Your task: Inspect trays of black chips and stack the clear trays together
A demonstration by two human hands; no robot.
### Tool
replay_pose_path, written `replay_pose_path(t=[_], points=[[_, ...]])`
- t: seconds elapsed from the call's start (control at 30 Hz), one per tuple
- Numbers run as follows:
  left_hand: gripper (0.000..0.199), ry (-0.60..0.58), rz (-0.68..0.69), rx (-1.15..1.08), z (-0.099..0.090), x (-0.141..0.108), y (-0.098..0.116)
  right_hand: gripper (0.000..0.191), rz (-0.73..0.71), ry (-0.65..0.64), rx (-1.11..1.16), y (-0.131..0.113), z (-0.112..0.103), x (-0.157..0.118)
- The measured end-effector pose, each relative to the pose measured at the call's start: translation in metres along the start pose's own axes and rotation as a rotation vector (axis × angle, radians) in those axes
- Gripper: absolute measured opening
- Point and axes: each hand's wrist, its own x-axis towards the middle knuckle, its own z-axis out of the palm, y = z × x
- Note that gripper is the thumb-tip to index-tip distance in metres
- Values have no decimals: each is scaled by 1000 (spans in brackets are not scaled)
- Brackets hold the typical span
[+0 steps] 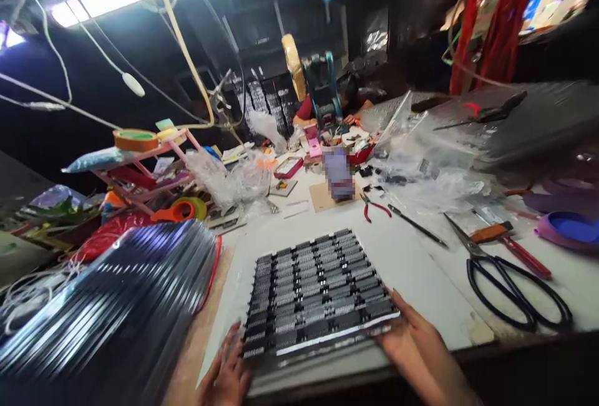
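Carefully gripped at its two near corners, a clear tray (322, 287) packed with rows of dark, comb-edged parts sits at the lower centre of the frame. The left hand (228, 365) curls its fingers around the left corner; the right hand (414, 340) clasps the other, thumb along the rim. Whether the tray rests wholly on the white board (416, 287) or is partly raised cannot be told. With the far edge unsupported by either hand, an uneven lift could tip the tray and slide the parts out of line. At lower left, a glossy stack of dark strips (135, 287) lies near enough to snag a corner swung that way. Black-handled scissors (512, 281) lie at right; beyond, red-handled pliers (373, 209) lie beside a tan pad (322, 199), where a forward push could strike them. At upper centre, another person's sleeve (305, 108) shows behind the clutter.
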Motion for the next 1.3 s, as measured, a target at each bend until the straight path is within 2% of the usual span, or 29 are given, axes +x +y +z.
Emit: replay_pose_path(t=[0.03,0.13,0.23,0.3,0.5,0.8,1.07,1.3], points=[[51,-34,60,-81,3,-2,-3,21,-16,20,6,0,4,-3],[51,18,52,-170,22,-8,-5,26,-16,44,-16,1,10,-7],[53,117,11,-171,40,-10,-2,28,-24,62,-91,1,11,-8],[53,178,4,-172,45,-10,0,28,-41,85,-128,2,11,-9],[50,263,-1,-190,45,-8,-3,29,-62,115,-168,3,11,-8],[50,225,10,-226,41,-7,-4,32,-64,62,-208,1,6,-7],[49,210,68,-170,42,-6,-7,33,-11,93,-180,-5,2,-3],[49,283,25,-136,46,-5,-2,31,-16,158,-256,-6,1,-6]])
